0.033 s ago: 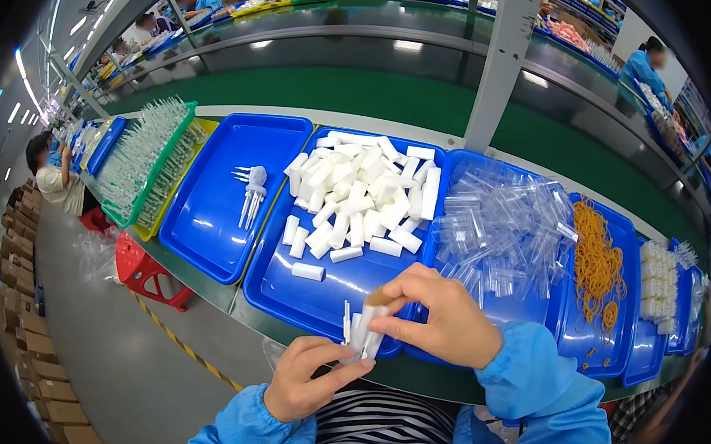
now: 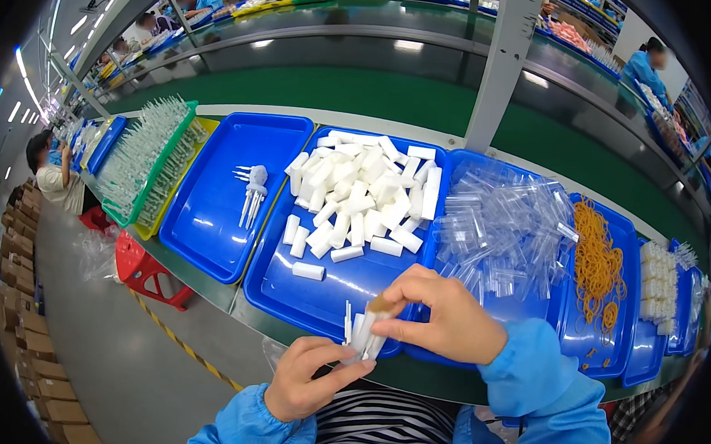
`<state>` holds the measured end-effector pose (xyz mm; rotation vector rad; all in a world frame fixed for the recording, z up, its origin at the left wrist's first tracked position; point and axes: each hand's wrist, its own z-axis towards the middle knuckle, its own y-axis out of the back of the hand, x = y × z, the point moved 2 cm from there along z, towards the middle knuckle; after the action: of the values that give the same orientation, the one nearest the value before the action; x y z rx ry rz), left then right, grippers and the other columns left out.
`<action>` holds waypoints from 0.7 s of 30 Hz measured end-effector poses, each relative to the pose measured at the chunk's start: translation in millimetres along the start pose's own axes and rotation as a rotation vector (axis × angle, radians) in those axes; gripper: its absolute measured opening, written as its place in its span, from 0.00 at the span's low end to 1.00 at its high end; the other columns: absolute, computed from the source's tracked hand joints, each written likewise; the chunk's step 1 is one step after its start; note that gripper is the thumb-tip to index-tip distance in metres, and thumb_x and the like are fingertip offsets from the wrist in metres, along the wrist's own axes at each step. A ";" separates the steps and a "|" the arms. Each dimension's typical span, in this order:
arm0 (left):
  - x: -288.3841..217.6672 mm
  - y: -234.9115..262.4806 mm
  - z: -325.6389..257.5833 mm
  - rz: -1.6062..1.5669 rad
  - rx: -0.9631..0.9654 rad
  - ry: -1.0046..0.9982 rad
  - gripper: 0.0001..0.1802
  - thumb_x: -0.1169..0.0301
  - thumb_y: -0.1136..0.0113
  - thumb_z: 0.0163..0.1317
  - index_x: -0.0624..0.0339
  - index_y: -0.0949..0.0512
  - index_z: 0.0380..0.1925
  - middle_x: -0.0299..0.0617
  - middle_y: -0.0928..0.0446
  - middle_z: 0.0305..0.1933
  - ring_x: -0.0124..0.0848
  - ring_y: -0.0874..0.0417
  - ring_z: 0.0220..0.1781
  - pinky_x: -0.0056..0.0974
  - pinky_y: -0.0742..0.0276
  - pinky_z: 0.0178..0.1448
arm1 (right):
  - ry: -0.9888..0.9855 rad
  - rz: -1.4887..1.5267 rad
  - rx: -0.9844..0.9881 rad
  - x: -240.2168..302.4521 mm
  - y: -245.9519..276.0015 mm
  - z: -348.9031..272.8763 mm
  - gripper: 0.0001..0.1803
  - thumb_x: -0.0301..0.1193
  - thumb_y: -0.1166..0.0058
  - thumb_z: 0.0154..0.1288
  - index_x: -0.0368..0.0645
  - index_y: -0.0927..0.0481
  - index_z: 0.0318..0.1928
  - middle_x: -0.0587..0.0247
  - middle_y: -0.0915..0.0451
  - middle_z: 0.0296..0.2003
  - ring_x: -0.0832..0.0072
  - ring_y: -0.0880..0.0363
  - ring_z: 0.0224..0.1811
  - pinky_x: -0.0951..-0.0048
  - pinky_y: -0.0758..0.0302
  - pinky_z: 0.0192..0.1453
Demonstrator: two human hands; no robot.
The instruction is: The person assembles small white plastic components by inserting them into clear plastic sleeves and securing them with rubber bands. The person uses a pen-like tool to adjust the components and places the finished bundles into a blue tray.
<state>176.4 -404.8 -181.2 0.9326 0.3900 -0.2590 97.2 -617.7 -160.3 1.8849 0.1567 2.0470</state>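
Over the near edge of a blue tray (image 2: pixel 283 295), my left hand (image 2: pixel 307 378) is closed around a small bundle (image 2: pixel 361 335) of white and translucent tubes with thin white sticks. Its lower end is hidden by my fingers. My right hand (image 2: pixel 451 319) pinches the bundle's upper end, where a tan-brown piece (image 2: pixel 381 304) shows between thumb and fingers; its kind cannot be made out. Beyond my hands, the tray carries a heap of short white cylinders (image 2: pixel 357 186), with several lying loose nearer me.
Right of this tray lie transparent plastic sleeves (image 2: pixel 500 221), orange rubber bands (image 2: pixel 598 263) and white pieces (image 2: pixel 658 278) in trays. Leftward, another blue tray (image 2: pixel 203 214) holds white-tipped sticks (image 2: pixel 251 196), beside a green tray (image 2: pixel 153 163) of thin rods. A grey post (image 2: pixel 498 69) rises behind.
My right fingertips and the tan-brown piece have shifted very slightly right and toward me. My left hand stays in place.
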 end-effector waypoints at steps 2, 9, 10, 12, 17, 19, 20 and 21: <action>2.5 -1.5 -3.5 -0.024 -0.067 0.014 0.23 0.83 0.28 0.42 0.55 0.13 0.42 0.39 0.22 0.44 0.37 0.20 0.42 0.37 0.21 0.43 | 0.010 0.081 0.098 -4.8 2.8 0.7 0.14 0.34 0.31 0.59 0.41 0.15 0.42 0.61 0.18 0.35 0.70 0.21 0.40 0.67 0.24 0.48; 13.7 -11.6 -12.2 -0.231 -0.293 0.123 0.24 0.83 0.26 0.47 0.60 0.23 0.45 0.46 0.20 0.45 0.41 0.16 0.42 0.41 0.18 0.44 | 0.020 0.186 0.189 -4.5 -9.2 3.4 0.14 0.35 0.30 0.60 0.41 0.16 0.41 0.62 0.19 0.37 0.72 0.21 0.41 0.72 0.25 0.48; 14.3 -11.2 -14.8 -0.234 -0.297 0.139 0.24 0.83 0.26 0.47 0.60 0.22 0.44 0.46 0.20 0.44 0.42 0.16 0.42 0.41 0.18 0.44 | 0.024 0.183 0.194 -4.1 -12.0 4.6 0.14 0.35 0.31 0.61 0.41 0.16 0.42 0.61 0.19 0.37 0.72 0.21 0.41 0.71 0.25 0.48; 14.9 -10.0 -22.1 -0.244 -0.298 0.174 0.23 0.84 0.26 0.46 0.60 0.22 0.44 0.46 0.20 0.44 0.42 0.16 0.42 0.40 0.18 0.44 | 0.042 0.189 0.129 -5.3 -17.8 10.9 0.15 0.35 0.33 0.63 0.40 0.17 0.45 0.61 0.19 0.37 0.71 0.21 0.42 0.70 0.25 0.49; 20.6 0.7 -20.8 -0.002 -0.308 0.257 0.22 0.85 0.27 0.44 0.61 0.20 0.42 0.45 0.21 0.40 0.39 0.18 0.37 0.38 0.22 0.40 | 0.371 -0.603 -0.136 -22.7 -25.9 55.7 0.12 0.29 0.41 0.63 0.41 0.19 0.46 0.63 0.19 0.35 0.68 0.23 0.43 0.66 0.28 0.49; 23.9 1.5 -21.4 0.073 -0.273 0.263 0.21 0.86 0.29 0.44 0.61 0.20 0.40 0.45 0.22 0.38 0.38 0.19 0.36 0.37 0.23 0.40 | 0.437 -1.012 -0.041 -26.8 -37.3 66.4 0.09 0.29 0.42 0.60 0.42 0.18 0.41 0.62 0.19 0.35 0.69 0.23 0.43 0.67 0.30 0.47; 24.4 1.6 -22.2 0.072 -0.266 0.287 0.20 0.86 0.29 0.44 0.61 0.18 0.39 0.44 0.23 0.38 0.38 0.20 0.36 0.37 0.24 0.39 | 0.464 -1.214 0.016 -27.2 -43.6 70.4 0.07 0.28 0.43 0.59 0.43 0.18 0.39 0.62 0.19 0.35 0.69 0.24 0.44 0.67 0.30 0.46; 24.9 1.7 -21.2 0.073 -0.257 0.283 0.20 0.86 0.29 0.44 0.60 0.18 0.39 0.44 0.23 0.38 0.38 0.20 0.36 0.37 0.24 0.39 | 0.428 -1.250 0.059 -25.3 -47.1 71.0 0.06 0.29 0.43 0.59 0.43 0.18 0.37 0.62 0.20 0.35 0.70 0.24 0.44 0.68 0.30 0.46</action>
<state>194.9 -387.7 -202.1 0.7288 0.6328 -0.0075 176.8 -593.0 -191.4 0.8465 1.1573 1.4300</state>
